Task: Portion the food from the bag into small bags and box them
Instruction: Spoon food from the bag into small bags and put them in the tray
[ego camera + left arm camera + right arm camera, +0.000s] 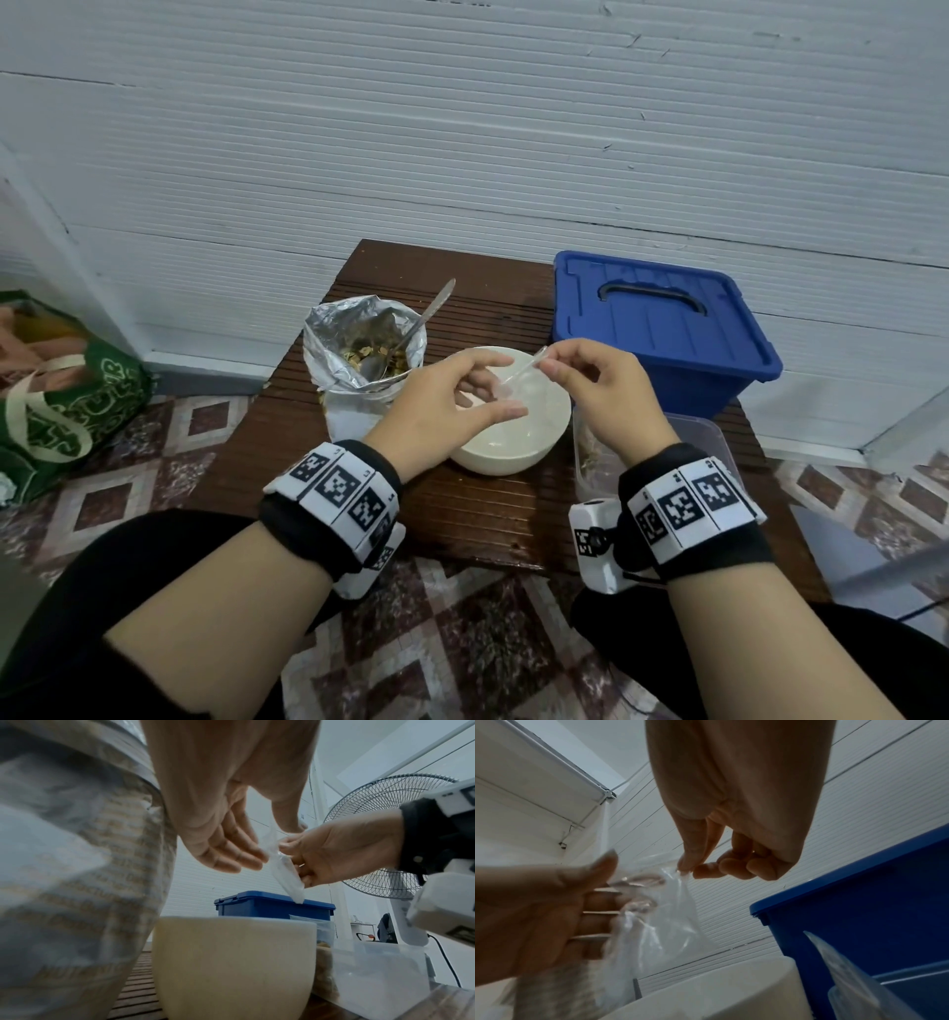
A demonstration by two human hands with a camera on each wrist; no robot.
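Observation:
A small clear plastic bag (516, 372) (285, 874) (670, 919) hangs over the white bowl (513, 442). My right hand (547, 366) (687, 870) pinches its top edge between thumb and forefinger. My left hand (508, 385) (244, 850) is spread with straight fingers, the fingertips (603, 912) against the bag's side. The open foil food bag (359, 354) stands left of the bowl, with a metal spoon (431, 308) stuck in the brown food. The blue lidded box (662, 329) sits shut at the back right.
All of it rests on a small dark wooden table (462, 519) against a white wall. A clear plastic container (708, 447) stands at the right, under my right wrist. A green shopping bag (67, 401) lies on the tiled floor at left. A standing fan (385, 821) is off to the right.

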